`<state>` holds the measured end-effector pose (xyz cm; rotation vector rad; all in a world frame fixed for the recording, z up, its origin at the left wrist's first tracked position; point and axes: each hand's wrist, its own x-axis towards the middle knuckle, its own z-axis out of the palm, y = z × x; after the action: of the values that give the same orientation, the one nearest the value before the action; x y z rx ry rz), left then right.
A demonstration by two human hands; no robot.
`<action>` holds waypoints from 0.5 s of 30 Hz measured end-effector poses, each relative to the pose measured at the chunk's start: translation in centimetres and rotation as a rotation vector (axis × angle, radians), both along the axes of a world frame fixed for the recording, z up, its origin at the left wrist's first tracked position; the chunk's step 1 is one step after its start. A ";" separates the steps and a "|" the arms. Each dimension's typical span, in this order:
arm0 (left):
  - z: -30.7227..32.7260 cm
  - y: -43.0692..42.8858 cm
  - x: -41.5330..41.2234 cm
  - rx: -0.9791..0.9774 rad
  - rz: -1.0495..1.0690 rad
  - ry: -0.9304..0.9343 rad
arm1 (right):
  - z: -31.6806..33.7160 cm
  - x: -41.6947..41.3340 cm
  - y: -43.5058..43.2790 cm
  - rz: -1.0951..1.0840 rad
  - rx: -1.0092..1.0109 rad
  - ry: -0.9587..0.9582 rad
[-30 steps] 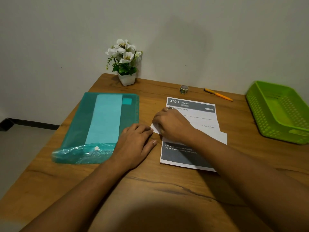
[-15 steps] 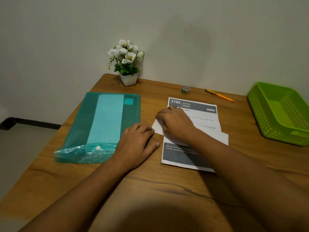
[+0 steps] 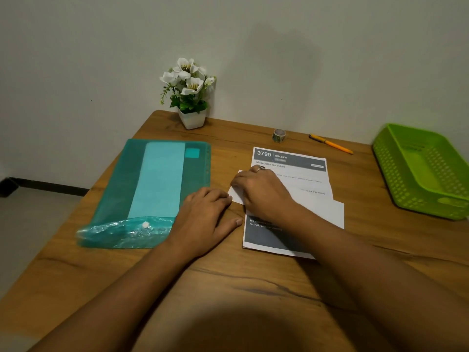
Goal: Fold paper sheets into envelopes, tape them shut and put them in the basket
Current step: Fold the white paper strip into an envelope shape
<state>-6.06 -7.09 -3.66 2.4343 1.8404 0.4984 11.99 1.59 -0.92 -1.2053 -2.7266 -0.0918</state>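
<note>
A printed sheet point(image 3: 304, 174) headed "3799 KITCHEN" lies on the wooden table. Across its middle lies a white folded paper point(image 3: 330, 212), whose left end sticks out past the printed sheet. My right hand point(image 3: 264, 191) rests on that left end with bent fingers and presses it down. Just left of it my left hand point(image 3: 205, 217) lies flat on the table, its fingertips at the white paper's left edge. The green plastic basket point(image 3: 396, 189) stands at the right edge. A small tape roll point(image 3: 279, 135) sits behind the printed sheet.
A teal plastic folder point(image 3: 121, 189) with a pale sheet inside lies to the left of my hands. An orange pen point(image 3: 331, 144) lies near the tape roll. A white pot of flowers point(image 3: 191, 119) stands by the wall at the table's back edge.
Very little differs. My right hand has shifted slightly on the white paper, and a bit more of the paper's left end shows. The left hand has stayed in place.
</note>
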 end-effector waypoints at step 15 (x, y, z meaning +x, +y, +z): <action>0.5 -0.5 0.2 0.010 0.003 0.033 | 1.3 3.7 1.5 -0.196 -0.296 0.264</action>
<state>-5.87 -7.54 -3.16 2.4617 1.8583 0.4711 15.71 3.06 0.37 -1.4409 -2.4455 0.4319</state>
